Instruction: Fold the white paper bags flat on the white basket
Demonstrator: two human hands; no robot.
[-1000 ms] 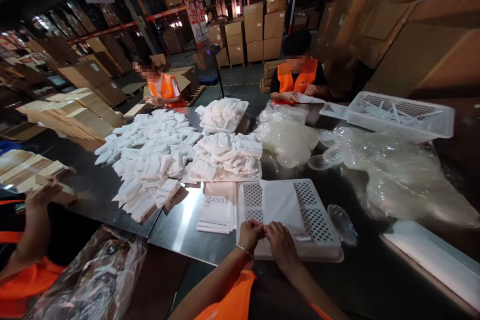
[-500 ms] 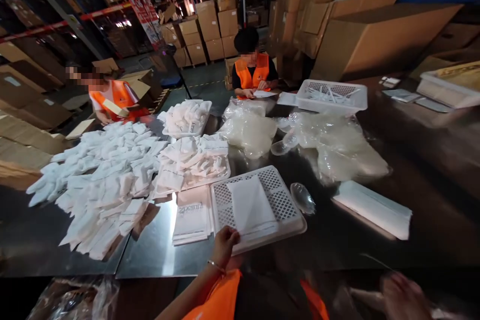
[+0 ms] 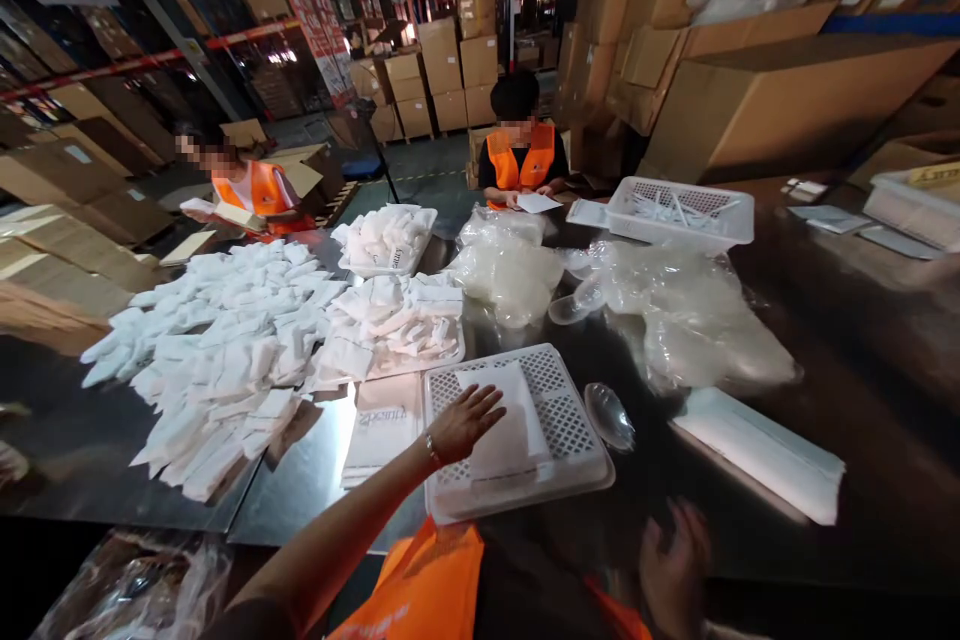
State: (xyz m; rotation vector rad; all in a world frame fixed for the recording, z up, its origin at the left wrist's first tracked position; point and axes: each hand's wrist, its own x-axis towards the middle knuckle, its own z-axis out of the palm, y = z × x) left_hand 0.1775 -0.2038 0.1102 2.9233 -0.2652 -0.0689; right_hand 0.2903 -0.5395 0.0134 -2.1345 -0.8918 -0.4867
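Left hand (image 3: 463, 423) lies flat, fingers spread, on the white sheets (image 3: 504, 420) in the perforated tray (image 3: 570, 420) (gripping nothing), while the right hand (image 3: 673, 570) hovers open, blurred, empty.

Head-height view down across table (image 3: 862, 340)

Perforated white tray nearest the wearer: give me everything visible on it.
The white tray looks like plastic: shallow, rectangular, rounded corners, floor perforated in a grid, plain raised rim. It sits flat on the shiny metal table, skewed to the near edge. A stack of flat white sheets lies inside. The left hand rests open over those sheets. A clear plastic piece lies beside its right rim.
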